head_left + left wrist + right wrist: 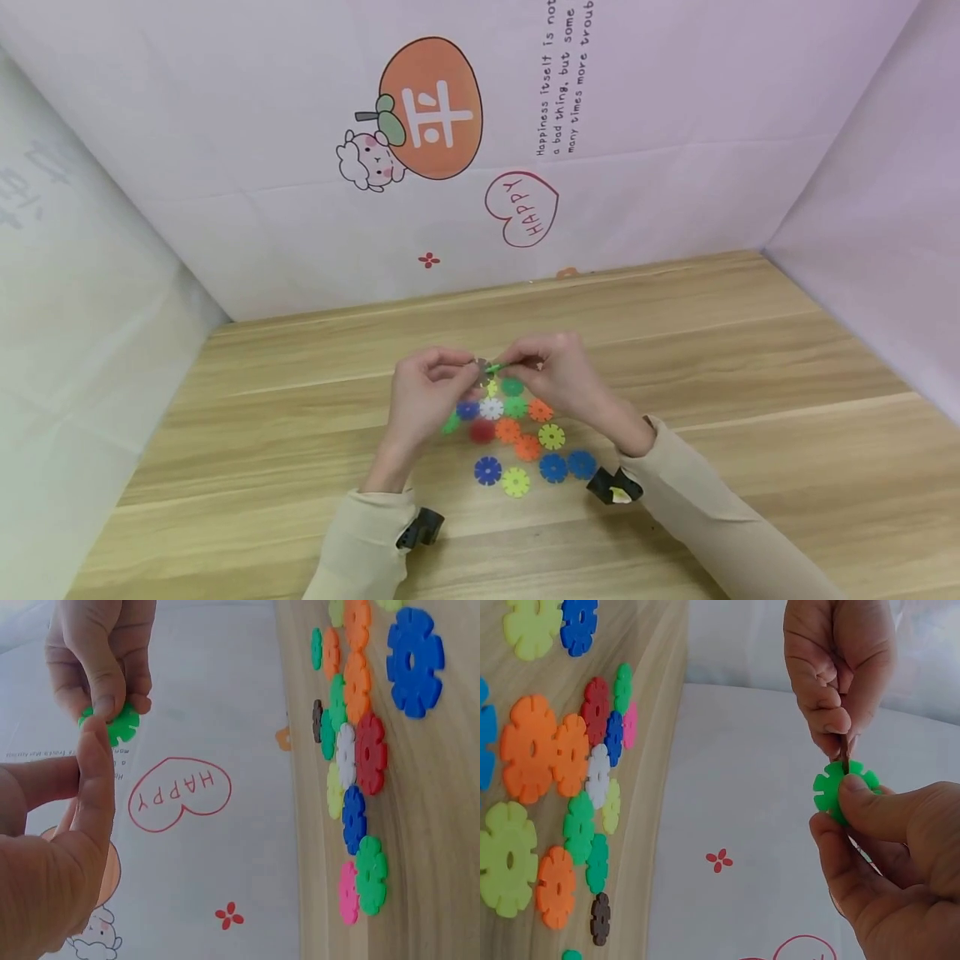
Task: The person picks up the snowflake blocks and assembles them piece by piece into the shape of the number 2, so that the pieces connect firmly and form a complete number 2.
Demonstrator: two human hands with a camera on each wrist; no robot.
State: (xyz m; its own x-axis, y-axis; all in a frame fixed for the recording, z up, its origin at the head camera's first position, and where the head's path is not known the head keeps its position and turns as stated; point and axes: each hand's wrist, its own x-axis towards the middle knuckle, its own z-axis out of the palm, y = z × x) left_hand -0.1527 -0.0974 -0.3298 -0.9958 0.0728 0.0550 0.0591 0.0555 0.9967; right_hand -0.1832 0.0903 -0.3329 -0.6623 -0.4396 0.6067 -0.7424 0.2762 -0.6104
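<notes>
My left hand (pixel 423 392) pinches a brown notched plastic disc (pixel 845 754), seen edge-on in the right wrist view. Opposite it, my right hand (pixel 562 375) pinches a bright green notched disc (pixel 829 791) between thumb and fingers. The two discs meet at their rims, crosswise to each other, above the table. How deep the slots sit in each other cannot be told. In the left wrist view the green disc (pixel 122 727) shows past the left fingertips, while the brown one is hidden.
Below the hands, several loose notched discs lie on the wooden table (pixel 300 467): a red disc (pixel 371 754), a white disc (pixel 491 408), a pink disc (pixel 349 892), orange, yellow, blue and green ones. A printed white cloth (pixel 300 242) stands behind, with cloth walls at both sides.
</notes>
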